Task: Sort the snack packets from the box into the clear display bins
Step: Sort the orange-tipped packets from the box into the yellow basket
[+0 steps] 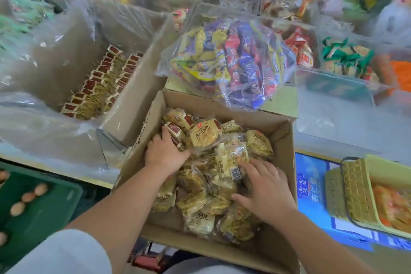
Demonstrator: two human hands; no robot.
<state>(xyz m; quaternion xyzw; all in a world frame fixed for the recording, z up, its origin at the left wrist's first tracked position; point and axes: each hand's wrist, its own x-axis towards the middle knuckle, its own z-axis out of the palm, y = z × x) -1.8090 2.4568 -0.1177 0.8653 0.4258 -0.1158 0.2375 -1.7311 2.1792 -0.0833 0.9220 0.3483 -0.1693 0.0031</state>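
Observation:
An open cardboard box (pixel 287 162) in front of me holds several yellow snack packets (pixel 205 133) in a loose heap. My left hand (pixel 164 151) is in the box's far left part, its fingers curled round red-and-yellow packets (pixel 175 131). My right hand (pixel 266 191) lies on the heap at the right, fingers spread over the packets. To the left stands a clear display bin (pixel 124 104) with rows of matching red-topped packets (pixel 97 89) set on edge.
A clear bag of mixed colourful snacks (pixel 233 60) rests on a carton behind the box. More clear bins of snacks fill the back and right. A green crate with eggs (pixel 29 198) is at lower left, a yellow woven basket (pixel 360 193) at lower right.

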